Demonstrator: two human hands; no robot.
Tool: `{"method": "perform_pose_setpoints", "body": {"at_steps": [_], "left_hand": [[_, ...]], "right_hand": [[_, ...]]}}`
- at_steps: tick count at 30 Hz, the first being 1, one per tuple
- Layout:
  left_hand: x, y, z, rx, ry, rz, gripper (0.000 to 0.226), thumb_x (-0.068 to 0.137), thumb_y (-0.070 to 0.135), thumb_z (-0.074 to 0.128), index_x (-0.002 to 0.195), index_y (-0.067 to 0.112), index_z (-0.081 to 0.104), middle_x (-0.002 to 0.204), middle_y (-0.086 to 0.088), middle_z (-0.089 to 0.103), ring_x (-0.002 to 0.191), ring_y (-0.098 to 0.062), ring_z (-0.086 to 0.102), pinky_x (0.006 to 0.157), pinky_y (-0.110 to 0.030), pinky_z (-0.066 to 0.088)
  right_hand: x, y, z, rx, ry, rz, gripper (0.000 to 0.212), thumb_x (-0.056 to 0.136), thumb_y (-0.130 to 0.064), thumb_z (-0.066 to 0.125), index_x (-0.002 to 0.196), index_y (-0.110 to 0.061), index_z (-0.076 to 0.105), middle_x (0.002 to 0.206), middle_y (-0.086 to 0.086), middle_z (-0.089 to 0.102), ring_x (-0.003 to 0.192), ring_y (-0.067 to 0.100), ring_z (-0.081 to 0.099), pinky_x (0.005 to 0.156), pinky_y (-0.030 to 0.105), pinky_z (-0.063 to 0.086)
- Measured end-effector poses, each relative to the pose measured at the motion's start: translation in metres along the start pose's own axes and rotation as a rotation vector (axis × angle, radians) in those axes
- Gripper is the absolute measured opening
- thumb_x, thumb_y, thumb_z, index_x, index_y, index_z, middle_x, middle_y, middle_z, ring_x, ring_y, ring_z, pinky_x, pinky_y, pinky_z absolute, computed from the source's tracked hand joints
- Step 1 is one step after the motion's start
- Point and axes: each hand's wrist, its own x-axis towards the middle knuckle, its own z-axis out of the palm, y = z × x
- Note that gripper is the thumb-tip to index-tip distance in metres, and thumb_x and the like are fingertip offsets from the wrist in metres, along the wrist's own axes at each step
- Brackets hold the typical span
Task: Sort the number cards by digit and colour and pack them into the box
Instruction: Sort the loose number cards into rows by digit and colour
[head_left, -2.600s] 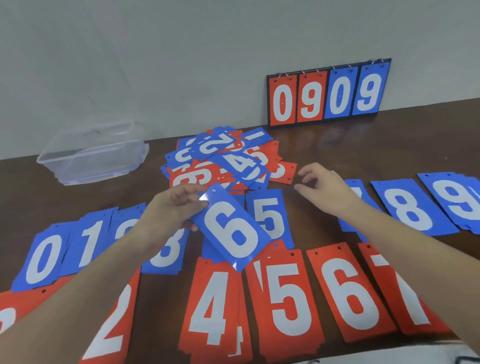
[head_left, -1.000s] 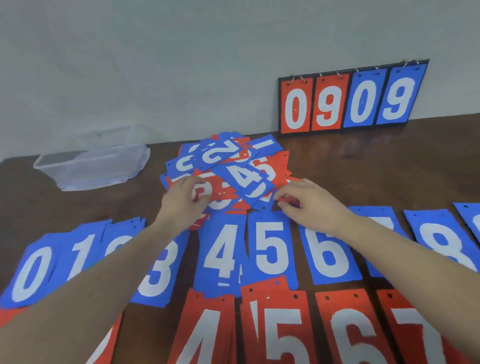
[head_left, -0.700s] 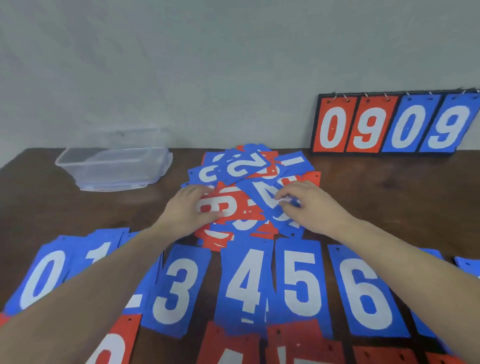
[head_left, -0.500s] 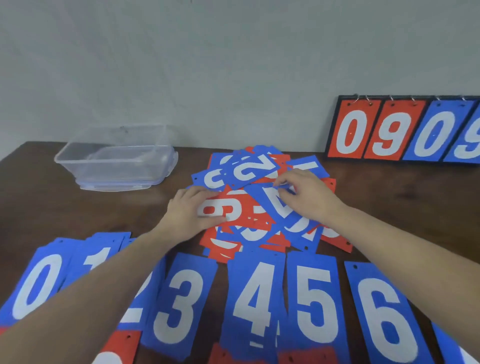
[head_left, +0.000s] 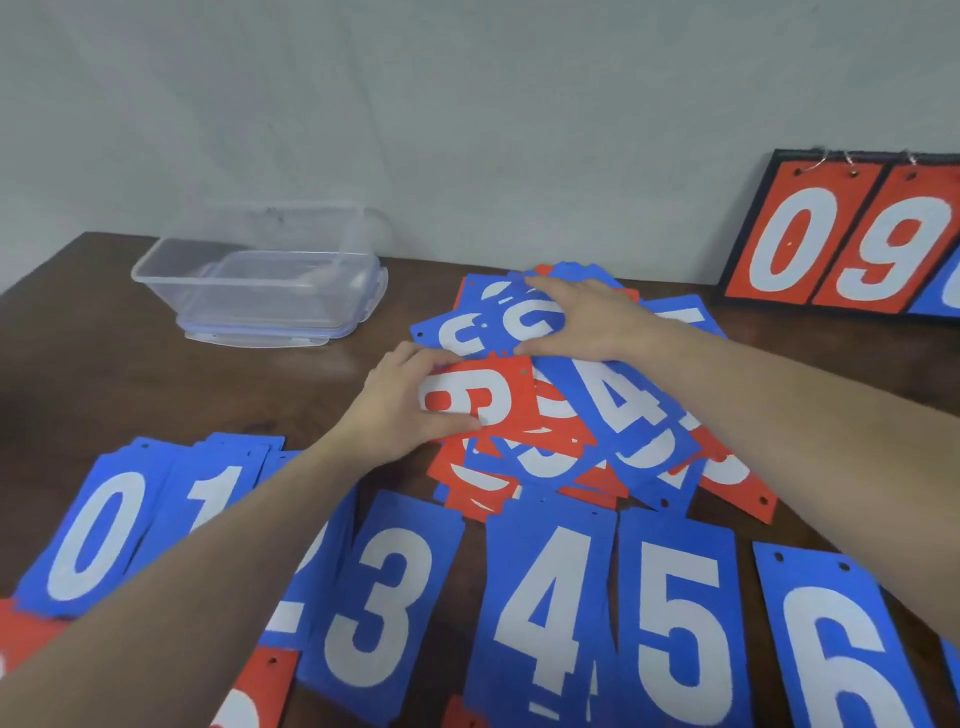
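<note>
A loose pile of red and blue number cards lies mid-table. My left hand grips the left end of a red card on the pile, thumb along its lower edge and fingers on its upper edge. My right hand lies flat with straight fingers on the blue cards at the pile's far side. Sorted blue stacks run along the near side: blue 0, blue 1, blue 3, blue 4, blue 5, blue 6. The clear plastic box stands far left with nothing in it.
A flip scoreboard showing red 0 and 9 leans on the wall at the far right. Red sorted cards peek in at the bottom edge. Dark wooden table shows between box and stacks.
The blue 6 that my left hand held now lies in the blue row. Both hands moved to the pile; my right hand slid to its far side and my left took the red card.
</note>
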Motion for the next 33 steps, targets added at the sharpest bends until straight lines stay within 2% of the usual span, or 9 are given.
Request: {"method": "perform_pose_setpoints", "body": {"at_steps": [5,15,18,20,23,26,28,30,33], "left_hand": [[-0.002,0.003,-0.002,-0.036,-0.011,-0.023,0.076,0.070,0.055,0.084,0.135,0.035,0.050,0.122,0.021,0.045,0.123,-0.007,0.043,0.110,-0.044,0.041],[-0.008,0.019,-0.011,-0.064,-0.043,-0.104,0.069,0.078,0.045,0.082,0.137,0.032,0.049,0.119,0.021,0.042,0.125,-0.011,0.045,0.108,-0.038,0.044],[-0.011,0.029,-0.020,0.044,-0.068,-0.095,0.056,0.089,0.041,0.074,0.137,0.030,0.049,0.120,0.016,0.042,0.111,-0.005,0.035,0.106,-0.031,0.032],[-0.012,0.034,-0.028,0.124,-0.046,-0.060,0.037,0.095,0.036,0.067,0.129,0.029,0.056,0.118,0.013,0.053,0.106,-0.005,0.036,0.100,-0.027,0.027],[-0.014,0.041,-0.038,-0.030,0.006,-0.087,0.015,0.096,0.028,0.066,0.109,0.028,0.060,0.105,0.019,0.063,0.104,-0.010,0.059,0.099,-0.036,0.049],[-0.019,0.055,-0.045,-0.254,0.105,-0.122,0.012,0.095,0.020,0.068,0.097,0.027,0.058,0.106,0.005,0.071,0.099,-0.017,0.069,0.088,-0.046,0.058],[-0.029,0.065,-0.047,-0.367,0.147,-0.124,0.012,0.095,0.014,0.067,0.101,0.013,0.057,0.103,-0.002,0.074,0.096,-0.023,0.072,0.087,-0.048,0.059],[-0.040,0.073,-0.047,-0.459,0.166,-0.118,0.017,0.095,0.008,0.067,0.106,0.004,0.054,0.102,-0.005,0.075,0.095,-0.026,0.072,0.089,-0.050,0.058],[-0.061,0.082,-0.042,-0.602,0.136,-0.126,0.023,0.095,0.003,0.065,0.112,0.008,0.051,0.100,0.000,0.076,0.091,-0.024,0.074,0.079,-0.043,0.062]], "right_hand": [[-0.001,0.000,-0.008,-0.117,-0.043,0.045,0.104,0.075,-0.078,0.066,0.158,-0.047,0.011,0.162,-0.009,0.032,0.149,0.025,0.025,0.112,0.043,0.035],[-0.019,-0.013,0.005,-0.139,0.155,-0.053,0.077,0.085,-0.058,0.070,0.151,-0.037,0.036,0.141,-0.001,0.057,0.128,0.026,0.052,0.101,0.042,0.046],[-0.031,-0.012,0.000,0.022,0.284,-0.112,0.068,0.082,-0.039,0.076,0.141,-0.031,0.044,0.132,0.001,0.056,0.123,0.026,0.051,0.100,0.039,0.042],[-0.041,-0.014,-0.012,0.114,0.350,-0.113,0.052,0.086,-0.034,0.074,0.129,-0.020,0.051,0.120,0.003,0.058,0.111,0.025,0.053,0.087,0.034,0.042],[-0.054,-0.013,-0.031,0.268,0.379,0.002,0.043,0.088,-0.045,0.073,0.104,-0.010,0.054,0.092,0.001,0.062,0.084,0.024,0.057,0.067,0.038,0.042],[-0.071,-0.009,-0.044,0.583,0.407,0.094,0.043,0.092,-0.045,0.068,0.105,-0.005,0.062,0.099,0.012,0.070,0.087,0.028,0.067,0.074,0.042,0.052],[-0.091,-0.010,-0.048,0.780,0.363,0.161,0.043,0.097,-0.045,0.061,0.109,-0.004,0.063,0.104,0.016,0.072,0.083,0.025,0.069,0.071,0.038,0.053],[-0.114,-0.010,-0.046,0.895,0.286,0.200,0.038,0.100,-0.043,0.056,0.107,-0.007,0.065,0.101,0.012,0.075,0.081,0.021,0.071,0.072,0.035,0.052],[-0.144,-0.009,-0.032,1.020,0.205,0.189,0.026,0.102,-0.035,0.057,0.113,-0.015,0.068,0.104,0.005,0.078,0.093,0.024,0.075,0.086,0.044,0.057]]}}
